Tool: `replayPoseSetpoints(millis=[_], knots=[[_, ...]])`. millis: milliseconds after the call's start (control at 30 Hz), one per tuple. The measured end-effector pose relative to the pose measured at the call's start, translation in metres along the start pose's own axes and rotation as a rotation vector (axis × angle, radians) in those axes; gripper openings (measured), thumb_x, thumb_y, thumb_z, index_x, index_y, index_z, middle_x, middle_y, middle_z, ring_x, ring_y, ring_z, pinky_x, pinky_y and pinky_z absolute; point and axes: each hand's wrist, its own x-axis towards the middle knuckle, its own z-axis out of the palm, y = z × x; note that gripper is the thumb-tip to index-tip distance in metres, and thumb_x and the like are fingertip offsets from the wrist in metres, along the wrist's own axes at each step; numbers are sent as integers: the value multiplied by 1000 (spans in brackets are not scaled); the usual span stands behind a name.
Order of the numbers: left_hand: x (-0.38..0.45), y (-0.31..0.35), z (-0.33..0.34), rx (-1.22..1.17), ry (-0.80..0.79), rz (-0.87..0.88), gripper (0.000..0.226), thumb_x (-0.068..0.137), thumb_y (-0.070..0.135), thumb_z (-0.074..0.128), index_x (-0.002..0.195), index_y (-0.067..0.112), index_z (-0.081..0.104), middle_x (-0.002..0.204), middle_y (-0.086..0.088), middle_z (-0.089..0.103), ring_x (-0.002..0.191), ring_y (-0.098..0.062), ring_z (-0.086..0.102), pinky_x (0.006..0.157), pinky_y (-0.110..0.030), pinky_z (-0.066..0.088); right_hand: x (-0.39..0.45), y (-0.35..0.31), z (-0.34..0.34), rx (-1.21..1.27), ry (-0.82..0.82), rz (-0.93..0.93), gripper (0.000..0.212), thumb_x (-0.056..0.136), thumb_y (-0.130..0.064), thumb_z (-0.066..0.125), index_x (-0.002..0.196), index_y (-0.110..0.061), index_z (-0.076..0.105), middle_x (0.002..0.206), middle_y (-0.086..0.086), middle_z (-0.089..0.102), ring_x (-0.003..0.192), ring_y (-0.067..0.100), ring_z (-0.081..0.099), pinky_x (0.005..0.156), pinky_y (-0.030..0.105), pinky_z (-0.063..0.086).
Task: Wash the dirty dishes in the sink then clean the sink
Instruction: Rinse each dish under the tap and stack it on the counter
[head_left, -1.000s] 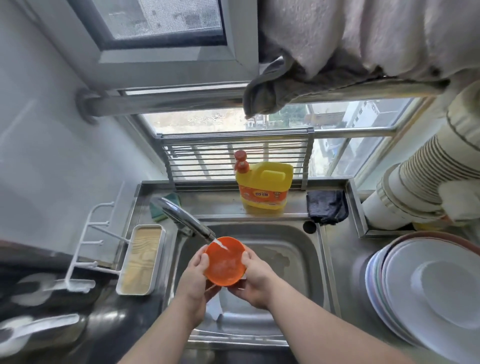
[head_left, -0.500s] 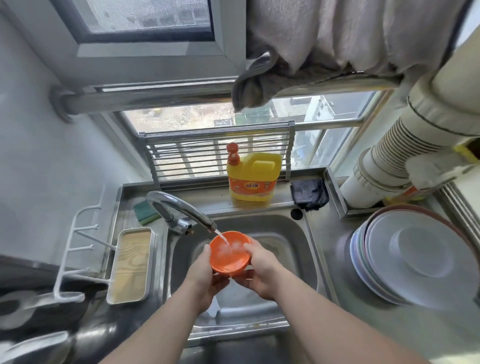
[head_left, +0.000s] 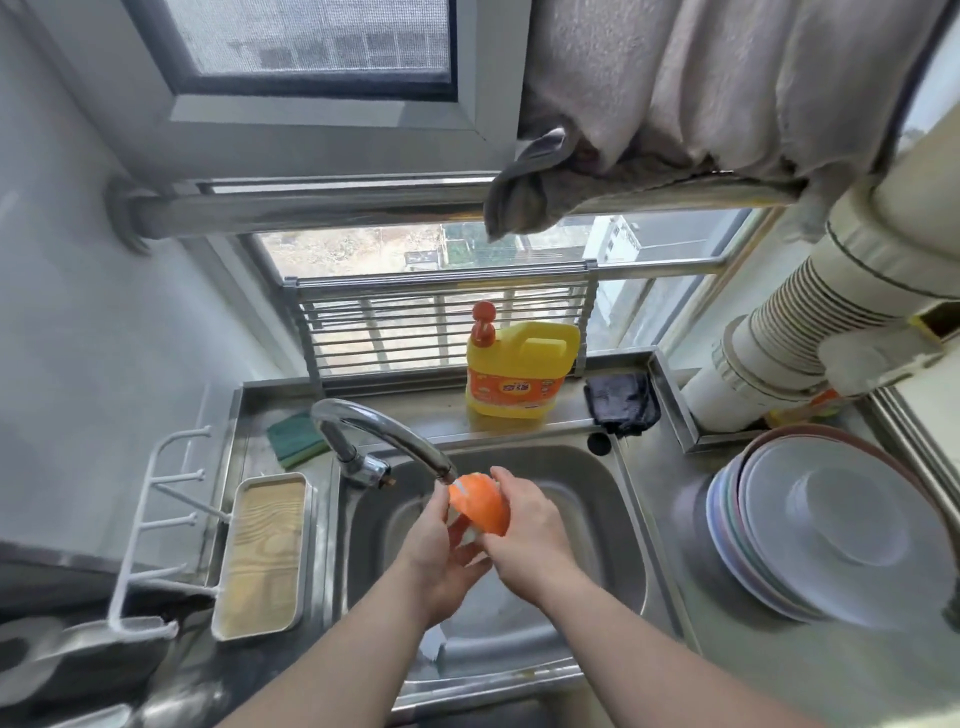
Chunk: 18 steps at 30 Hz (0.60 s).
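Directly under spout of curved chrome faucet (head_left: 384, 436): small orange plastic bowl (head_left: 480, 503), turned bottom-up, water striking its outer side, held above stainless steel sink (head_left: 613, 519) basin. Left hand (head_left: 441, 551) cupping bowl from below, fingers curled round rim. Right hand (head_left: 524, 525) gripping far edge, fingers curled over the dome (thumb hidden). Behind sink on ledge: yellow detergent jug with red cap (head_left: 517, 371), dark folded cloth (head_left: 622, 402), green sponge (head_left: 293, 436). Right on counter (head_left: 727, 660): stack of pale round plates (head_left: 831, 525).
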Motion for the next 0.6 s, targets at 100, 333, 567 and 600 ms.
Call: replayPoseSetpoints(millis=[100,333,567,600], knots=[[6,6,4,-213,-49,-84,59,109,55,43,131,7,70,116,-14,77,91,-30,76,96,-42,57,-2,4,4,-226,32,-217,88,84,-28,78,161,-31,35,156,-13,47,131,21,44,116,28,35],[14,0,-10,-406,160,-39,52,113,47,36,136,4,54,115,-27,71,108,-39,68,105,-51,50,0,36,-3,-4,43,-71,70,91,-23,77,155,-26,47,146,-7,52,134,15,49,117,34,39],[11,1,-17,-521,216,-40,61,114,46,30,157,4,37,151,-26,53,138,-38,54,104,-54,44,1,52,8,96,-51,68,50,97,-19,61,144,-35,57,137,-12,52,117,12,57,107,32,46],[11,2,-15,-543,231,-38,60,114,44,29,159,5,34,156,-25,48,141,-38,50,104,-54,44,3,49,10,147,-57,120,47,97,-21,61,142,-36,58,133,-13,55,113,11,58,104,32,48]])
